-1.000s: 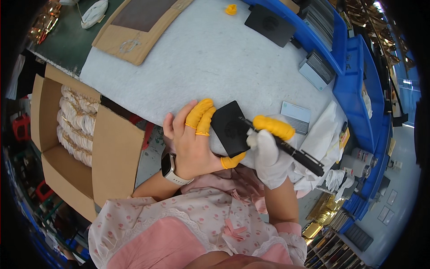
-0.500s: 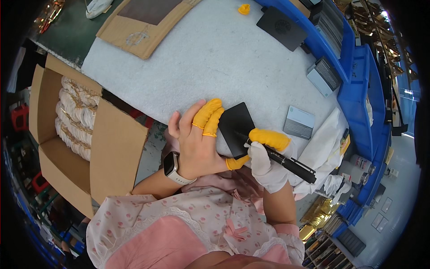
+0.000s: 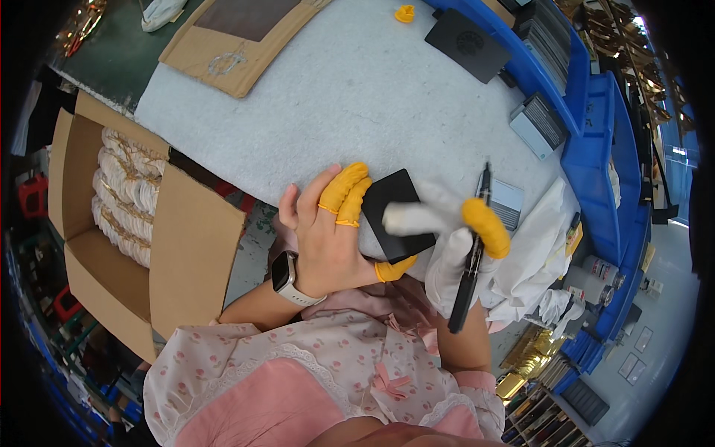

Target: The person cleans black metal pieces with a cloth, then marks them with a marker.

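A thin black rectangular plate with rounded corners [image 3: 389,205] is held by its edges in my left hand [image 3: 328,249]. Yellow finger cots cover two of that hand's fingers and its thumb; the other fingers are bare. My right hand [image 3: 447,272], in a white glove with one yellow finger cot, grips a black marker pen [image 3: 462,298]. The pen's tip points up and away from the plate. Blurred gloved fingers of the right hand reach over the plate's right part; whether they touch it I cannot tell.
An open cardboard box [image 3: 195,253] with bundled white items stands left of the white padded table [image 3: 298,112]. A flat cardboard piece [image 3: 231,71] lies at the far left. Blue bins [image 3: 596,149], a black plate [image 3: 468,46], a card stack [image 3: 538,128] and a grey card [image 3: 509,203] are right.
My right hand has turned the marker pen so its tip swings from the plate to pointing away, and gloved fingers have moved over the plate. My left hand stays in place.
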The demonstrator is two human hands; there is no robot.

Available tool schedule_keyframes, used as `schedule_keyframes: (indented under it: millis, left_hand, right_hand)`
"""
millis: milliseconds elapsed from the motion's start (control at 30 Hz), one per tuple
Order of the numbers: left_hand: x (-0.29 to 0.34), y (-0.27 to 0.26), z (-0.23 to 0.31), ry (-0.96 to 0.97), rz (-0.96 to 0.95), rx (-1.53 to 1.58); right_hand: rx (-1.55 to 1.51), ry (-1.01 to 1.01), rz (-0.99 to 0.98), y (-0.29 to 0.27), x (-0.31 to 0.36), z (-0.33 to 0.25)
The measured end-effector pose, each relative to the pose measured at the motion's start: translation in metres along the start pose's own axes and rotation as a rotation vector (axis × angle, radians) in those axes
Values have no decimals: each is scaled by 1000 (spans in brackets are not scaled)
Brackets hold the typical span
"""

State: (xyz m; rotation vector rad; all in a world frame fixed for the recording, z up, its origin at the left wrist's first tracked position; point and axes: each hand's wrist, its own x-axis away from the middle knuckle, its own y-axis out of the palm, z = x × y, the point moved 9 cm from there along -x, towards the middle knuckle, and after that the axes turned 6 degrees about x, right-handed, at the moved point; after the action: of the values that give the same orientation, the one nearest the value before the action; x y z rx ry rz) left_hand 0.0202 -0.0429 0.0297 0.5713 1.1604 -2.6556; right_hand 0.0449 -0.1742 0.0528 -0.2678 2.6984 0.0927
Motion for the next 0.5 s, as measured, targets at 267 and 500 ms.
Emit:
schedule_keyframes:
  millis: [267, 500]
  left_hand:
    - [2, 0, 1, 42, 20, -37]
    - [1, 0, 1, 38, 30, -18]
  right_hand:
    - [76, 163, 3, 7, -7, 8]
    - [499, 35, -81, 10, -12, 3]
